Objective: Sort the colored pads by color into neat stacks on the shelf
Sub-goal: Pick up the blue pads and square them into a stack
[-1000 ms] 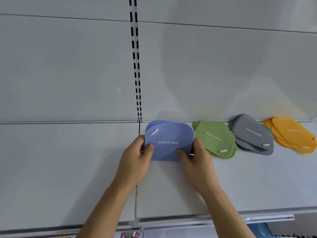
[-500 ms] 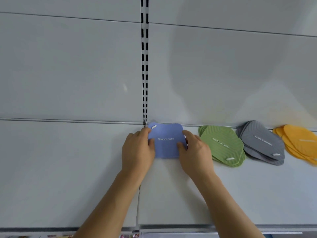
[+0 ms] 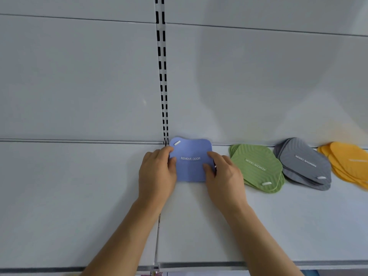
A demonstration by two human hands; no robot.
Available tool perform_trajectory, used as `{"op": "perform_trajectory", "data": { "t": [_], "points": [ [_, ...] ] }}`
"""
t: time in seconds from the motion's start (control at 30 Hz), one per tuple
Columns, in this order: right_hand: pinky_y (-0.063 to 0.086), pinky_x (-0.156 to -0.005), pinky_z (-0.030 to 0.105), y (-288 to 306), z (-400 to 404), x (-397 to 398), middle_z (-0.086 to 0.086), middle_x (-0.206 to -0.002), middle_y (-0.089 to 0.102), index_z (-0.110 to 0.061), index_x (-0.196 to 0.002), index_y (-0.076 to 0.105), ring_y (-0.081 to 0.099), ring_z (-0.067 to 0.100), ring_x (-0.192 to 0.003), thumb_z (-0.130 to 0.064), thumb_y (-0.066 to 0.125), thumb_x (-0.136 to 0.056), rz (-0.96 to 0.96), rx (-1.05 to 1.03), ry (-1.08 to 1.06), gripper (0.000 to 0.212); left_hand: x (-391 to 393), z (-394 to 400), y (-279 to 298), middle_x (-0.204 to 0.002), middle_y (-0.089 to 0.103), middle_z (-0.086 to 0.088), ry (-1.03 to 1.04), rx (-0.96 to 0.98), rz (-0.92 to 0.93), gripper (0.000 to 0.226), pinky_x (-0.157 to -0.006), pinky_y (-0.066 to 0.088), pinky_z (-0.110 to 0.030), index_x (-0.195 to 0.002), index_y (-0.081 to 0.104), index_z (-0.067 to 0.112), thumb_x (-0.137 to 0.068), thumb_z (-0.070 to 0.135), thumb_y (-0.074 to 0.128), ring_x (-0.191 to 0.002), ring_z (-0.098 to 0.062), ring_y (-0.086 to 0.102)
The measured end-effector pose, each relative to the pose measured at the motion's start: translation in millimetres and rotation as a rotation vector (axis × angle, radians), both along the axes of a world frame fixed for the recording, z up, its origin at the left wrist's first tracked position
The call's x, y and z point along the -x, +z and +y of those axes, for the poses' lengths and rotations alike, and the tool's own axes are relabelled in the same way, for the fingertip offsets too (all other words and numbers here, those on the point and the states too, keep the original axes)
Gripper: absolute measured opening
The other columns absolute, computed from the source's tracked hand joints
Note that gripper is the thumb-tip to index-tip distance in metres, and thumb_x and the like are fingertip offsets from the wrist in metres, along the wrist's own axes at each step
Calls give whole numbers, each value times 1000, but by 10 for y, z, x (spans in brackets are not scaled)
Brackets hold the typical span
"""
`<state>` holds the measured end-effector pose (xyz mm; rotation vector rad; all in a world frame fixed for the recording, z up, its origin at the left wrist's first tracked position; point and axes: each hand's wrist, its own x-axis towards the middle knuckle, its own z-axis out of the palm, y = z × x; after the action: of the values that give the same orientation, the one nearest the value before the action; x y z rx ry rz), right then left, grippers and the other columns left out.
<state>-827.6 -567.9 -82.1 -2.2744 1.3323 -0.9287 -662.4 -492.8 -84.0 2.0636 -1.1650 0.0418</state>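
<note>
We reach both forearms up and forward over the white shelf (image 3: pixel 278 226), and our hands meet at the blue pads (image 3: pixel 190 168), which lie flat at the back of the shelf, touching the rear panel just right of the slotted upright (image 3: pixel 162 76). Our left hand (image 3: pixel 157 172) sits palm down on the stack's left edge, its fingers curled over the far left corner and its thumb pressed onto the top pad beside the white "REMOVE ODOR" lettering. Our right hand (image 3: pixel 223 174) mirrors it on the right edge, fingers bent round the far right side and thumb laid on the top pad. So both hands are clamped on the blue pads, one on each side, with the printed label showing between the thumbs. A small white tab sits at the stack's far left corner.

To the right along the shelf lie three more piles, each slightly fanned rather than squared. The green pads (image 3: pixel 256 168) are just beside our right hand, apart from it. The grey pads (image 3: pixel 304 166) come next, close to the green. The orange pads (image 3: pixel 346 162) lie at the right edge of view, partly cut off.
</note>
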Motion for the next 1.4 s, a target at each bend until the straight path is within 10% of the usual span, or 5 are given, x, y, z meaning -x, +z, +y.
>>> {"op": "perform_trajectory", "data": {
  "t": [0.3,0.53,1.4],
  "points": [
    [54,-68,44,-51,17,-7,12,-87,63,-9,-99,73,56,38,-74,-17,72,-91,203,174,-34,12,-68,53,-26,-91,64,-6,-4,-116,-224,25,-67,52,-44,-111,74,15,-89,27,70,-81,-37,58],
    [56,-78,42,96,122,193,3,-129,64,-25,-117,71,58,33,-102,-76,39,-83,466,44,94,69,-264,282,68,-116,68,4,-316,-240,-226,73,-87,55,-44,-115,73,19,-75,76,53,-111,-28,62],
    [57,-78,45,47,185,350,11,-128,67,-16,-118,75,62,40,-98,-37,65,-93,296,212,50,34,-196,291,27,-126,60,-3,-313,-193,-217,55,-89,54,-46,-115,70,17,-80,58,61,-121,-32,59]
  ]
}}
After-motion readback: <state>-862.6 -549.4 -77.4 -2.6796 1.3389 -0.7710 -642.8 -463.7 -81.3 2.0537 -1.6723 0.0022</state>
